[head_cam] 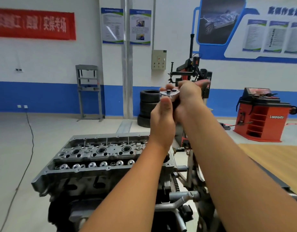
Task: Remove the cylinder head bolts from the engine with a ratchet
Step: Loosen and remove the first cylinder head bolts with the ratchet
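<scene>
Both hands up at chest height w/ the ratchet (169, 94) — right hand (188, 96) wrapped round the handle, left hand (162, 119) pinching the head, thumb on its edge. Looks like setting direction/socket, not yet on a bolt. Engine (97, 158) sits well below, head exposed. Next — lower tool onto a head bolt, seat square.

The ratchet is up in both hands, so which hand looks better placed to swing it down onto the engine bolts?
Probably the right hand: it grips the ratchet by the handle, while the left hand only pinches the head. The cylinder head lies below, untouched.
</scene>
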`<state>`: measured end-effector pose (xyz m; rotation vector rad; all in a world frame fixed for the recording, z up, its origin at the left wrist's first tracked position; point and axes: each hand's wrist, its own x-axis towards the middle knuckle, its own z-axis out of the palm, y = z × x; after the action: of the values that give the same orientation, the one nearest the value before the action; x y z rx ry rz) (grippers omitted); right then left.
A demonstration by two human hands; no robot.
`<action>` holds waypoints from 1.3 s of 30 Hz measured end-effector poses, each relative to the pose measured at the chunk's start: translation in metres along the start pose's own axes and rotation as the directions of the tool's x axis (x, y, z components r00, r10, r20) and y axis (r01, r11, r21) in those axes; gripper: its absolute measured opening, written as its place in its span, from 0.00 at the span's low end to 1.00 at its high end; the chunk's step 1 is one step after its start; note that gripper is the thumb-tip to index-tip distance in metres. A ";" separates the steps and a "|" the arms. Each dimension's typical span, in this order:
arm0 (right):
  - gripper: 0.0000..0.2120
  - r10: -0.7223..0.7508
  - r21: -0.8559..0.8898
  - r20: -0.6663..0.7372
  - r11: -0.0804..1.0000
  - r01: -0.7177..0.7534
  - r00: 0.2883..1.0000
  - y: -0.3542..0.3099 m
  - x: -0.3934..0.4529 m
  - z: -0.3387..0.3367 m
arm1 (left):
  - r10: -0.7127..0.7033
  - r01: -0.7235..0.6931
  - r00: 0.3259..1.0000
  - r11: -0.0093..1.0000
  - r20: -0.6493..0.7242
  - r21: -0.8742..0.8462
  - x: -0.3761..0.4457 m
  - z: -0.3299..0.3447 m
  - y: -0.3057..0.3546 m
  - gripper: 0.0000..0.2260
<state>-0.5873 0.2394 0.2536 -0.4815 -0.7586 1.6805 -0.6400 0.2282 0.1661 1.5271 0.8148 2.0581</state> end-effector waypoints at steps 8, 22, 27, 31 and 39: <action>0.06 -0.341 0.125 -0.032 0.931 0.342 0.940 0.025 -0.010 -0.019 | -0.051 0.053 0.998 0.994 0.023 -0.097 -0.004 -0.008 -0.008 0.30; 0.09 -0.316 0.171 0.258 0.945 0.279 0.913 0.024 -0.011 -0.048 | -0.014 0.011 0.999 0.996 -0.036 -0.086 -0.008 -0.001 -0.012 0.27; 0.14 -0.417 0.118 0.333 0.908 0.401 0.846 0.041 -0.023 -0.053 | -0.032 0.021 0.996 0.991 -0.081 -0.131 -0.002 -0.004 -0.009 0.28; 0.15 -0.343 -0.114 0.318 0.912 0.395 0.884 0.041 -0.029 -0.054 | -0.060 0.062 0.997 0.997 -0.045 0.053 -0.016 -0.016 -0.015 0.19; 0.18 -0.470 -0.160 0.375 0.817 0.555 0.799 0.042 -0.030 -0.061 | 0.024 -0.033 0.999 0.955 0.033 0.293 -0.036 -0.022 -0.026 0.12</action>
<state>-0.5682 0.2194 0.1791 -0.1481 -1.2418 1.1483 -0.6510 0.2189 0.1188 1.7270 1.1356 1.9979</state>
